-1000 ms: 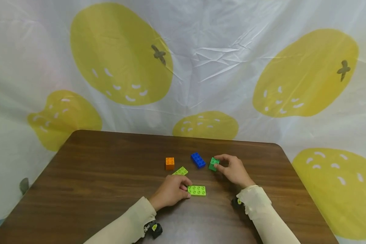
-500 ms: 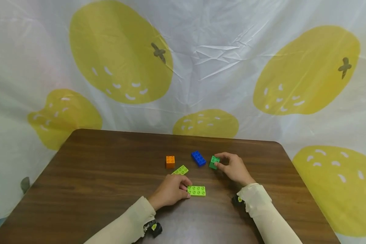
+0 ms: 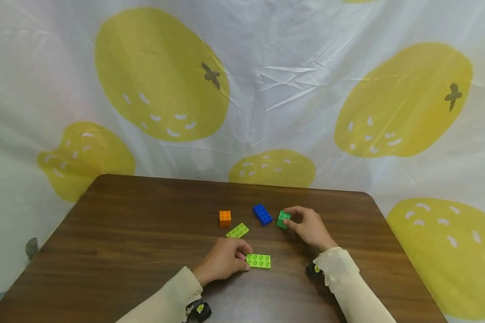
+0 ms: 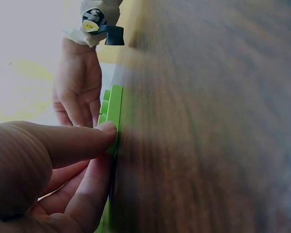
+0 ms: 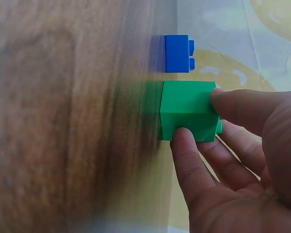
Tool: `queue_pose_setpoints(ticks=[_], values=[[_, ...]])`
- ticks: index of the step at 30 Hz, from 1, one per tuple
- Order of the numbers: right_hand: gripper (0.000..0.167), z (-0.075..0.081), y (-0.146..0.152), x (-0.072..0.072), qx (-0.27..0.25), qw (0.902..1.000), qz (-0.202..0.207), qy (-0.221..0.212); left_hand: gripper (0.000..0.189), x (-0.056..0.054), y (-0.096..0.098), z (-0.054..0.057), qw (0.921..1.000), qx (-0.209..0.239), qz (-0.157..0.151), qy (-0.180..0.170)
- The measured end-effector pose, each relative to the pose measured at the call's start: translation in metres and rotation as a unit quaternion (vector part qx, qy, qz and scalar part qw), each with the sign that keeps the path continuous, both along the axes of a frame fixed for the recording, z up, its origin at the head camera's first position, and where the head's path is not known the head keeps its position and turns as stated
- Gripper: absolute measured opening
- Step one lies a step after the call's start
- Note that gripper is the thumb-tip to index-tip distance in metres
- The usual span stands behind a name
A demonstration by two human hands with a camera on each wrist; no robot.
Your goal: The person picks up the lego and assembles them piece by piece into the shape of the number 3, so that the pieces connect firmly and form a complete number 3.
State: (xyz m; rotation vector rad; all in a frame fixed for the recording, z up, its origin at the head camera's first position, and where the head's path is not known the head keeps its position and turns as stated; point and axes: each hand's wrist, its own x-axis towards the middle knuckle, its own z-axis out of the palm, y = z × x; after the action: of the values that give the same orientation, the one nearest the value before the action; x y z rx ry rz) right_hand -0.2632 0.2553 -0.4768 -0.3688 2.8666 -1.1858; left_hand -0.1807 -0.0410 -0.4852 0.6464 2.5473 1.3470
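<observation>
In the head view my left hand (image 3: 225, 259) pinches the left end of a flat lime-green toy brick (image 3: 258, 261) lying studs up on the table. The left wrist view shows the thumb (image 4: 82, 141) and fingers at the brick's end, low over the wood. My right hand (image 3: 312, 229) grips a taller green toy brick (image 3: 283, 219), its thumb (image 5: 242, 108) and a finger on the sides in the right wrist view. A second flat lime-green brick (image 3: 237, 231) lies just beyond my left hand, set at a slant.
A blue toy brick (image 3: 262, 214) lies left of the green one, and an orange toy brick (image 3: 225, 218) stands farther left. The brown wooden table (image 3: 145, 215) ends at the back before a white curtain (image 3: 283, 112) printed with yellow fruit.
My left hand has drawn the flat lime-green brick slightly toward me, leaving more of the second lime-green brick showing. My right hand stays at the green brick. The head view has tilted slightly.
</observation>
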Motion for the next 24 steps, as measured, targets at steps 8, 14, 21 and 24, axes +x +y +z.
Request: queue_pose_setpoints(ticks=[8, 14, 21, 24], values=[[0.036, 0.001, 0.0, -0.001, 0.007, 0.9999, 0.002, 0.016, 0.03, 0.003, -0.001, -0.001, 0.9999, 0.002, 0.003, -0.015], [0.036, 0.0, 0.001, 0.002, 0.006, 0.9998, 0.004, 0.021, 0.03, 0.005, -0.002, -0.001, 0.9998, 0.002, 0.003, -0.021], [0.037, 0.006, -0.003, 0.007, -0.007, 0.9996, 0.013, 0.026, 0.031, 0.006, -0.002, -0.003, 0.9996, 0.012, 0.003, -0.026], [0.037, 0.009, -0.004, 0.01, -0.014, 0.9994, 0.017, 0.025, 0.031, 0.007, -0.002, -0.003, 0.9996, 0.012, 0.005, -0.026]])
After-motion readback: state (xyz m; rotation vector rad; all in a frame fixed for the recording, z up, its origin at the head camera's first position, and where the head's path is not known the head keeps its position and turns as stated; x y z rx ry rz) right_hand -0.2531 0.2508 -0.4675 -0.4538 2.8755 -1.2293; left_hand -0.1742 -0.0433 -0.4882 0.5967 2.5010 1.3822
